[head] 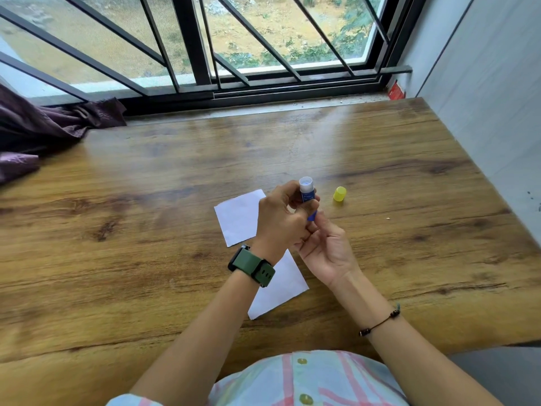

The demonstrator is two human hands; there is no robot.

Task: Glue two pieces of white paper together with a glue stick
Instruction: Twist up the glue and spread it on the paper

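My left hand (279, 218) grips the body of a blue glue stick (306, 191), held upright above the table with its uncapped white top showing. My right hand (325, 244) pinches the blue base of the stick from below with thumb and fingertips. The yellow cap (339, 195) stands on the wooden table (146, 230) just right of the stick. One white paper (238, 218) lies flat behind my left hand. A second white paper (278, 288) lies nearer to me, partly hidden under my left wrist.
A dark purple cloth (44, 130) is bunched at the table's far left. A barred window runs along the far edge, with a small red object (395, 90) on its sill. A grey wall closes the right side.
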